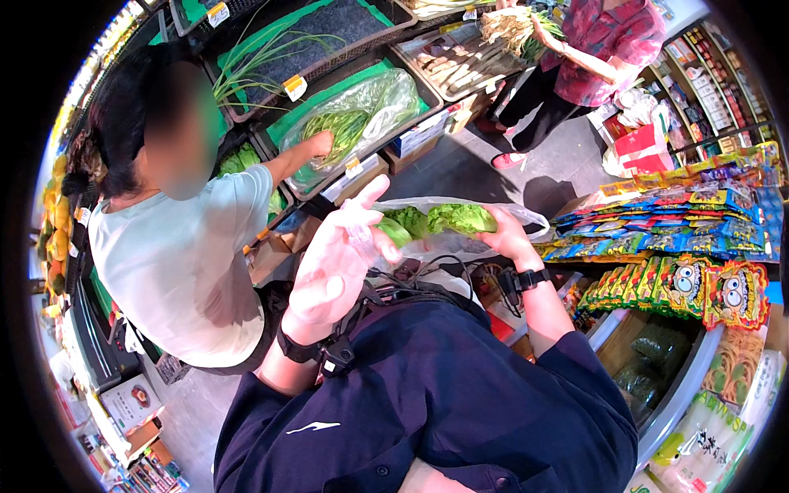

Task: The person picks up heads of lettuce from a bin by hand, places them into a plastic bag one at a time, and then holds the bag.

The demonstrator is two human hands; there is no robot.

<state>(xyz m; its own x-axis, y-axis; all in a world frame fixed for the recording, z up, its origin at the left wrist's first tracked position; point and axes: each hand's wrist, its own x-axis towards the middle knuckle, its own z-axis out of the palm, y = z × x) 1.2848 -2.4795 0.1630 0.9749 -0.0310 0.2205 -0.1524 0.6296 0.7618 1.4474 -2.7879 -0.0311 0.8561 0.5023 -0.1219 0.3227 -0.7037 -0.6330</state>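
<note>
Lettuce (456, 220) with bright green leaves sits in the mouth of a thin clear plastic bag (431, 251) in front of my body. My right hand (506, 233) grips the lettuce at its right end, and a loop of the bag stands out just past that wrist. On the other side my left hand (345, 252) is raised beside the bag, its fingers spread. Thin film seems to lie against those fingers; whether they hold it is unclear. The lower part of the bag is hidden behind my hands and dark cables.
At left a person (179, 265) reaches into a bag of leafy greens (345, 132) in a crate. Another person (607, 55) stands at the far right, holding bundled scallions (511, 28). Snack packets (666, 222) crowd the right side above an open-topped case (653, 345).
</note>
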